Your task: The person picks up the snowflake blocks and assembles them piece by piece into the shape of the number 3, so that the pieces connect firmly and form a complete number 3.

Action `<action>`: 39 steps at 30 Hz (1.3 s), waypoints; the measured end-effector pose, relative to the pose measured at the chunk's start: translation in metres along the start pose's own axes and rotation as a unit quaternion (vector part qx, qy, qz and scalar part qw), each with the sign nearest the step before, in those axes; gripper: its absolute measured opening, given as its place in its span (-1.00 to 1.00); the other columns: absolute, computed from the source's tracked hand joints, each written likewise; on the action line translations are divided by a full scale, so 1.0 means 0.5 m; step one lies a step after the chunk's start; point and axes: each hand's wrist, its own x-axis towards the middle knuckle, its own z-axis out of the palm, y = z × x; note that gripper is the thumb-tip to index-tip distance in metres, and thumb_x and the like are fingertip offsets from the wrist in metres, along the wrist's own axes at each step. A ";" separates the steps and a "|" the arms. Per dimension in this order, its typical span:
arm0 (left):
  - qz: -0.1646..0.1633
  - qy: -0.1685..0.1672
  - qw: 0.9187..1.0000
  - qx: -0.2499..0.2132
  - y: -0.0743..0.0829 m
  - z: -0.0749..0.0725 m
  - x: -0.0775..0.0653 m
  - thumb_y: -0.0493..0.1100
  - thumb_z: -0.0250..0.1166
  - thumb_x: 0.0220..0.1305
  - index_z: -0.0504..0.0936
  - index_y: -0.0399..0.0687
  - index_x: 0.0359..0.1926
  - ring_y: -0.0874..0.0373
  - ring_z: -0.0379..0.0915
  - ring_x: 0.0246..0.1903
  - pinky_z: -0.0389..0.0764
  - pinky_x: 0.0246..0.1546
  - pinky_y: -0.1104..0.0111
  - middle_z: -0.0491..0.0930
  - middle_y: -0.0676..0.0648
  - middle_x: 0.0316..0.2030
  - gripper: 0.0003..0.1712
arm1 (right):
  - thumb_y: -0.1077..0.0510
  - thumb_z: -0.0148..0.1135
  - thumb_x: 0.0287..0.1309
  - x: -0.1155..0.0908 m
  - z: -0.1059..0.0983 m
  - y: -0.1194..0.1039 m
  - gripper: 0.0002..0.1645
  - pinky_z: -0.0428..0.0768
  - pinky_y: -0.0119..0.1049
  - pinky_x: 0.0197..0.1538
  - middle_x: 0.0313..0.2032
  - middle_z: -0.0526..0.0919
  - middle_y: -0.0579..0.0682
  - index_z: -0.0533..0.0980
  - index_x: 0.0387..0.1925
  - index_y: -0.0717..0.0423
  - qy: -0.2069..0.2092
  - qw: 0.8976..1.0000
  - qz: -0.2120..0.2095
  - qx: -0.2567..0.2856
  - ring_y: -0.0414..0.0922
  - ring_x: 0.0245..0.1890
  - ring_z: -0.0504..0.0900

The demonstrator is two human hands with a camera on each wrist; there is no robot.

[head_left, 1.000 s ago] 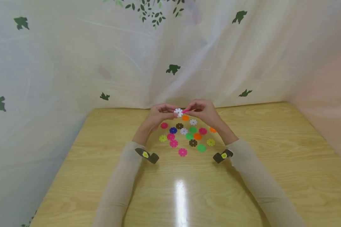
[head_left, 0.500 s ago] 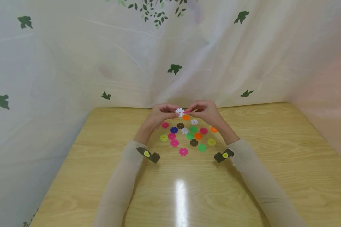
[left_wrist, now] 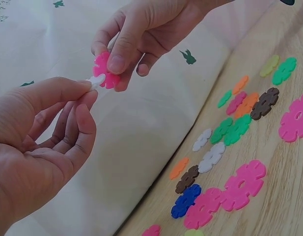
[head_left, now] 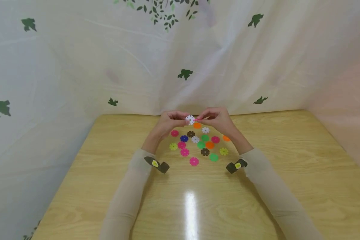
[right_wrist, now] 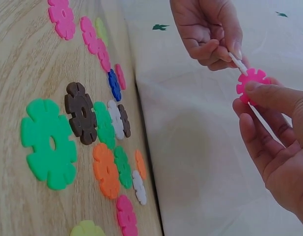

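My left hand (head_left: 170, 122) pinches a white notched plastic disc (head_left: 190, 120) between thumb and forefinger, above the far part of the table. Facing it, my right hand (head_left: 217, 118) pinches a pink notched disc (right_wrist: 251, 84) by its edge. The two discs meet edge to edge, set at an angle to each other; in the right wrist view the white one appears edge-on at the pink rim. Thumb and fingertips cover part of each disc. The left wrist view has the pink disc (left_wrist: 106, 71) face-on, with the white piece (left_wrist: 96, 81) mostly hidden by fingers.
Loose flower-shaped discs lie scattered on the wooden table (head_left: 108, 186) below the hands, among them a blue one (head_left: 184, 138), a brown one (head_left: 205, 152), a green one (head_left: 214, 157) and a pink one (head_left: 194, 161). A pale curtain (head_left: 138, 66) hangs behind the table's back edge.
Both hands stay nearly in place, holding the discs together. The pink disc looks turned more edge-on in the head view than a second ago. The head view has shifted slightly.
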 end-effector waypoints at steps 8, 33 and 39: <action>0.005 0.000 1.000 0.002 0.001 0.004 0.001 -0.35 0.40 0.27 0.71 -0.27 0.04 0.15 0.63 -0.25 0.65 0.05 0.18 0.75 0.01 -0.27 -0.69 | 0.27 0.45 0.19 0.001 -0.005 0.001 -0.87 0.76 -0.26 -0.17 -0.32 0.77 0.04 0.72 -0.27 0.29 0.004 1.000 0.004 0.008 -0.02 -0.30 0.73; 0.009 -0.004 1.000 -0.008 -0.002 -0.001 -0.002 -0.38 0.34 0.31 0.66 -0.27 0.04 0.00 0.61 -0.17 0.70 -0.01 0.30 0.69 0.02 -0.22 -0.72 | 0.26 0.43 0.22 0.001 0.013 -0.004 -0.81 0.74 -0.36 -0.14 -0.14 0.75 0.21 0.69 -0.16 0.27 -0.003 1.000 0.009 0.000 -0.10 -0.17 0.71; 0.025 -0.003 1.000 -0.015 -0.009 -0.007 -0.001 -0.37 0.31 0.34 0.62 -0.30 0.04 0.15 0.61 -0.21 0.68 0.05 0.25 0.67 0.03 -0.22 -0.73 | 0.21 0.43 0.23 0.004 0.005 0.000 -0.71 0.71 -0.40 -0.09 -0.07 0.72 0.25 0.65 -0.05 0.24 -0.016 0.999 0.028 -0.025 -0.17 -0.13 0.70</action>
